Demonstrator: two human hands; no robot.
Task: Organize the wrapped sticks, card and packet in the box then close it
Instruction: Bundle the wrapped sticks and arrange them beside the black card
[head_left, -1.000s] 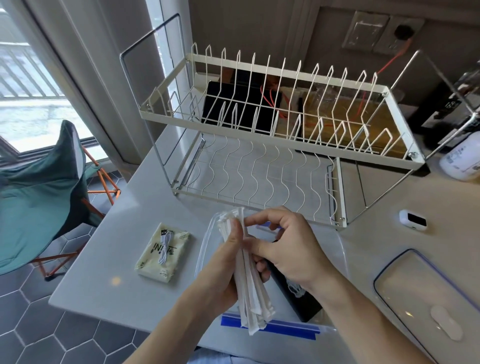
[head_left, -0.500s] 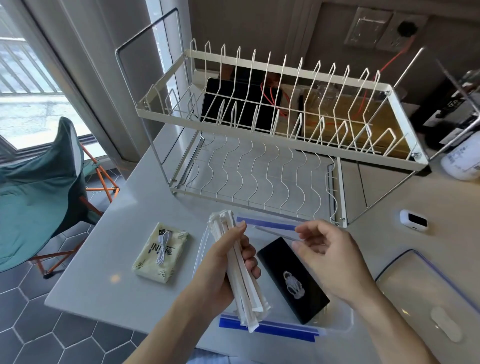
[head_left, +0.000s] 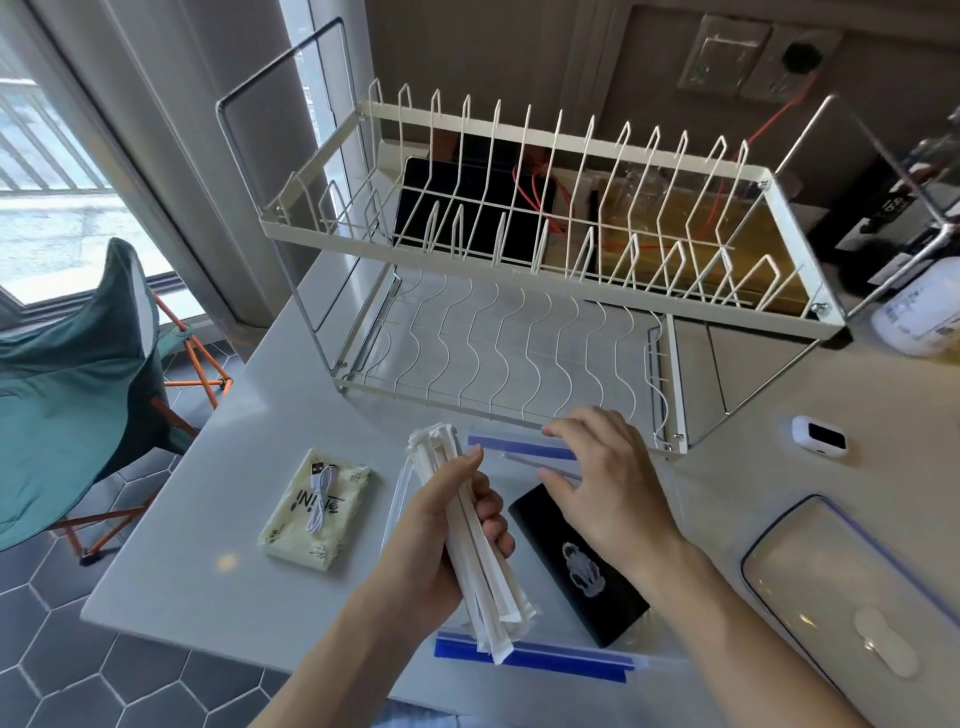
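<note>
Left of the clear box (head_left: 524, 451): yellow packet (head_left: 315, 512) flat on the table (head_left: 197, 587). Over the box: left hand (head_left: 447, 540) squeezing the bundle of wrapped sticks (head_left: 475, 545). Inside: black card (head_left: 582, 571), under the loose, flat right hand (head_left: 602, 488). Right of it: lid (head_left: 852, 587).

Our left hand (head_left: 441, 525) raised, fingers and thumb curled in a grip around a bundle, forearm angling in from below, our right hand (head_left: 605, 483) palm down, fingers relaxed and spread, reaching forward
</note>
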